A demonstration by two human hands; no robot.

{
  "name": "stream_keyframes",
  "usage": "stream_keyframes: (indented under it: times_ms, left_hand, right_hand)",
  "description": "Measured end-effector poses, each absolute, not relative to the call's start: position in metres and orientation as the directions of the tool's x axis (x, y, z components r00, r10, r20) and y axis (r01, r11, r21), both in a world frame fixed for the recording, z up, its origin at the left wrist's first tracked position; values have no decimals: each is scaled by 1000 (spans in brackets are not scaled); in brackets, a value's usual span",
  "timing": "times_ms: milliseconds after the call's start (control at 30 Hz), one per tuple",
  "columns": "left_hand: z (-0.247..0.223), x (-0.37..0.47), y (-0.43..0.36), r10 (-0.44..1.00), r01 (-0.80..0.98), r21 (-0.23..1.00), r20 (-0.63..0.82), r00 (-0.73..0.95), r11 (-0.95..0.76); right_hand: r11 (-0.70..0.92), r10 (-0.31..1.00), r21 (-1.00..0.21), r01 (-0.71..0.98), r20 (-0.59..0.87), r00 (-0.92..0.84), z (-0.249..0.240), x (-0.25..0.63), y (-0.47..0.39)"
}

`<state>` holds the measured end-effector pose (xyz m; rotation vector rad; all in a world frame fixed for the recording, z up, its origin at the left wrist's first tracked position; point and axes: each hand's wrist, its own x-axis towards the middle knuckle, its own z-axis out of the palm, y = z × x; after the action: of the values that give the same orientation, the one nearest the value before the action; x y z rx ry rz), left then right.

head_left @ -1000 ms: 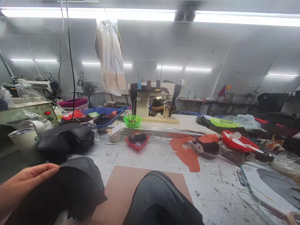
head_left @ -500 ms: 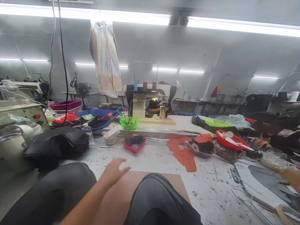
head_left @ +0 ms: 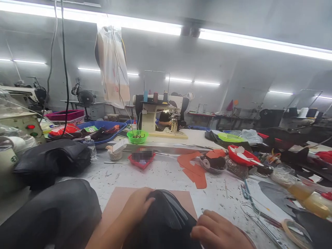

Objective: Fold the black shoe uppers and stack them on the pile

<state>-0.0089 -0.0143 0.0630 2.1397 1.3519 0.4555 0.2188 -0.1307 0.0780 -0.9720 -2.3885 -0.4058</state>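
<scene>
A stack of black leather-like pieces (head_left: 166,221), curved at the top, lies in front of me over a pinkish-tan board (head_left: 116,197). My left hand (head_left: 138,205) is closed on the left edge of these pieces, its thumb on top and its other fingers partly hidden. At their lower right edge, my right hand (head_left: 218,230) has its fingers curled against the black material; its thumb is out of sight. Another folded black piece (head_left: 62,207) lies close by on the left, beside my left forearm.
Behind the board are a red tray (head_left: 141,162), orange cut pieces (head_left: 193,167) and a grey bowl (head_left: 214,162). To the right lie scissors (head_left: 246,192) and a tape roll (head_left: 295,231). Across the bench, a person sits behind a sewing machine (head_left: 158,117).
My left hand has moved down from above the board onto the black pieces. My right hand has come into view at their right edge. The view has swung slightly right.
</scene>
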Motion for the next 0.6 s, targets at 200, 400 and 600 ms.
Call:
stream_keyframes:
  times_ms: [200,400,600]
  left_hand:
    - [103,11,-77,719,394,782,97,688,-483]
    - [93,12,-87,707,521,605,102,699,-602]
    - [92,2,-86,784,379,848,66,617,-370]
  right_hand:
    - [739,433,-74,670,813,-388,90,167,-92]
    - [698,385,-109,708,890,-243,75,162,-96]
    - [666,197,162,728,903,-381,79,161,-117]
